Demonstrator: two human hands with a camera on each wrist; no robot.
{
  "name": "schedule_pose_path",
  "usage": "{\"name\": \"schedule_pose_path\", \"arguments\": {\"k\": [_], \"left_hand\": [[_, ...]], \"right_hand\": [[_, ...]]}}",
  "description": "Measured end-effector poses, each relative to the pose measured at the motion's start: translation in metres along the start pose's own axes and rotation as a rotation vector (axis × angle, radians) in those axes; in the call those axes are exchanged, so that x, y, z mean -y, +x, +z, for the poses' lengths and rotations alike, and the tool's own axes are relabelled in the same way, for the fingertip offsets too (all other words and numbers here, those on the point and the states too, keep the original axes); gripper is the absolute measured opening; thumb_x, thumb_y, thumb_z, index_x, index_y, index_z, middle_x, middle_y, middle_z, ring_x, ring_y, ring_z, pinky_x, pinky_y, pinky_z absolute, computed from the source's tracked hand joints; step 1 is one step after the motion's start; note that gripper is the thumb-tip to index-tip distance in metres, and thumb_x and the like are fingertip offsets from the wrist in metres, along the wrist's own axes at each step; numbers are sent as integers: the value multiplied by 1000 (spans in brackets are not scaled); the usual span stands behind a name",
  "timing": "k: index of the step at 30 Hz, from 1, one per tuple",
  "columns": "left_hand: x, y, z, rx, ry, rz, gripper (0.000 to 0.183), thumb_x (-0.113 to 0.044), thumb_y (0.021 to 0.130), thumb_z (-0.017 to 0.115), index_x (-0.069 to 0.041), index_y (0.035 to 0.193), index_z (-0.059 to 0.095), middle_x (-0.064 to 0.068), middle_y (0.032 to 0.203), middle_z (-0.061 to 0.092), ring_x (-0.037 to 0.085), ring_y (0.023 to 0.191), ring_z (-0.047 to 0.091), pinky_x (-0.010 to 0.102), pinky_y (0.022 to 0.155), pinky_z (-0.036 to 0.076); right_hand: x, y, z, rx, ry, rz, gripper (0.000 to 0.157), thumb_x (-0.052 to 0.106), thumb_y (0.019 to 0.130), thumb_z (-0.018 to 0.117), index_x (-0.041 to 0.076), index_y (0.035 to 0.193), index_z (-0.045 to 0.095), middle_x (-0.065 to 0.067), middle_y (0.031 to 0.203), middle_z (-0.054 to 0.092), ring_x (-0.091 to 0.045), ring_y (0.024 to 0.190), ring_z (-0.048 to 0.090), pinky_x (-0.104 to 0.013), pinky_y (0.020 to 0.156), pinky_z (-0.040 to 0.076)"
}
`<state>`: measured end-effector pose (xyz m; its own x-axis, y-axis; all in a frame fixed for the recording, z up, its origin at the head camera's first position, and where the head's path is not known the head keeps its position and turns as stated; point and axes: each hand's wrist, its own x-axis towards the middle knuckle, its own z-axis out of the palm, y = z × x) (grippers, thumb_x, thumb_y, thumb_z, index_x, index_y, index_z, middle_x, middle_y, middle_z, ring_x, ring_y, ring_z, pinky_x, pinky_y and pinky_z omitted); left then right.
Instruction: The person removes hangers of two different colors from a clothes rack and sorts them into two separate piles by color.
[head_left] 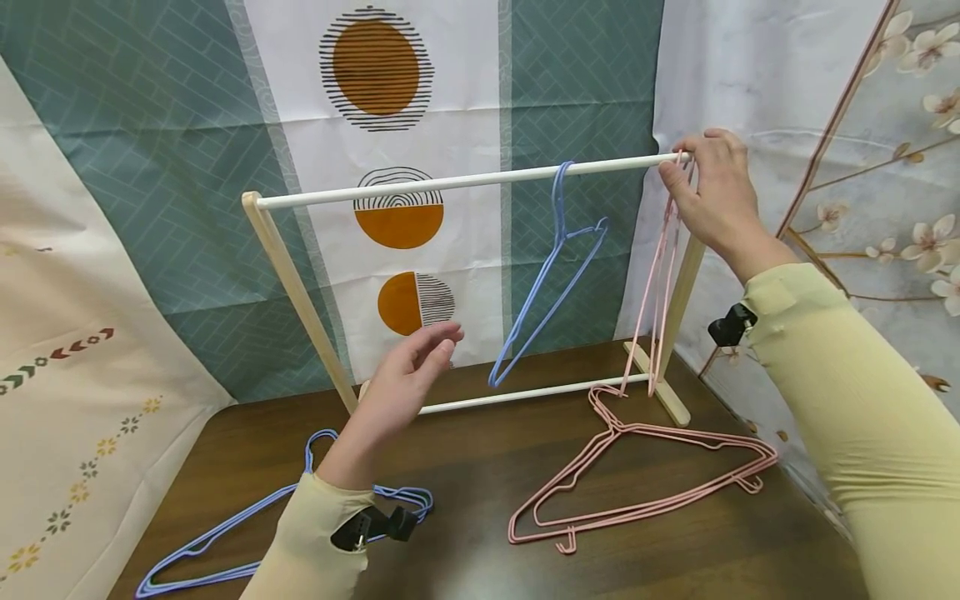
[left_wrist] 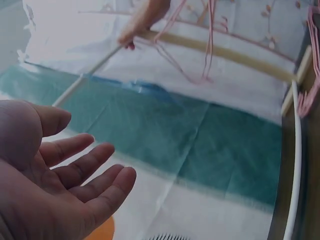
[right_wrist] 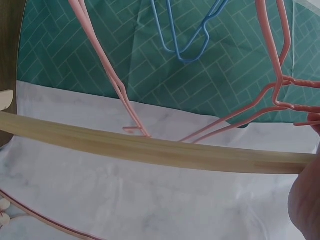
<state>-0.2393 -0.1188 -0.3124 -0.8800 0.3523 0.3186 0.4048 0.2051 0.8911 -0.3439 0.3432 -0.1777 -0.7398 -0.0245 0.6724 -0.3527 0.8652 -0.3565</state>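
Observation:
My right hand [head_left: 716, 192] is at the right end of the white top rail [head_left: 465, 177], its thumb and fingers curled about the hook of a pink clothes hanger [head_left: 660, 283]. That hanger dangles beside the wooden right post, and its doubled wires show in the right wrist view. Farther left, a blue hanger [head_left: 542, 275] hangs from the same rail. My left hand [head_left: 408, 371] is raised in front of the rack, holding nothing; its fingers [left_wrist: 107, 192] are loosely bent, palm turned up in the left wrist view.
Pink hangers [head_left: 615, 428] lie stacked on the dark table [head_left: 480, 500] at right. More blue hangers [head_left: 225, 527] lie at left, partly behind my left forearm. The rack's lower white bar [head_left: 525, 396] and wooden foot [head_left: 671, 400] stand near the back, with patterned cloths behind.

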Motion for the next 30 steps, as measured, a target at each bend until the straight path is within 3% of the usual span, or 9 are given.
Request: {"name": "schedule_pose_path", "arguments": {"k": [5, 10, 16, 23, 30], "left_hand": [[-11, 22, 23, -16, -46, -26, 38, -24, 117, 59, -10, 152, 65, 9, 154, 64, 36, 127, 68, 52, 118, 48], [-15, 40, 40, -11, -78, -14, 38, -23, 117, 58, -7, 151, 65, 11, 152, 65, 37, 130, 68, 52, 119, 49], [-15, 58, 55, -14, -56, -21, 36, -25, 117, 59, -7, 145, 70, 10, 148, 68, 29, 139, 62, 48, 122, 44], [-13, 66, 73, 24, -62, -75, 42, -32, 117, 59, -7, 150, 67, 8, 145, 70, 28, 135, 62, 51, 118, 47], [-9, 68, 87, 20, -94, -46, 37, -29, 117, 56, -13, 147, 70, 8, 151, 67, 27, 145, 56, 53, 121, 43]], "right_hand": [[0, 1, -3, 0, -9, 2, 55, 46, 118, 44, 2, 150, 50, -24, 162, 47, -28, 166, 11, -58, 133, 18], [1, 1, -4, 2, -12, 4, 55, 46, 118, 43, 2, 151, 50, -24, 163, 46, -29, 166, 11, -60, 133, 18], [3, 1, -2, -10, -7, -5, 54, 46, 118, 45, 2, 149, 51, -24, 162, 48, -29, 166, 13, -61, 131, 21], [3, -3, 0, -4, -8, -4, 55, 46, 117, 46, 1, 149, 51, -25, 162, 48, -31, 166, 13, -59, 133, 19], [5, -3, 1, -19, -11, -14, 55, 48, 117, 46, 2, 147, 52, -24, 161, 48, -32, 166, 15, -61, 131, 21]]}}
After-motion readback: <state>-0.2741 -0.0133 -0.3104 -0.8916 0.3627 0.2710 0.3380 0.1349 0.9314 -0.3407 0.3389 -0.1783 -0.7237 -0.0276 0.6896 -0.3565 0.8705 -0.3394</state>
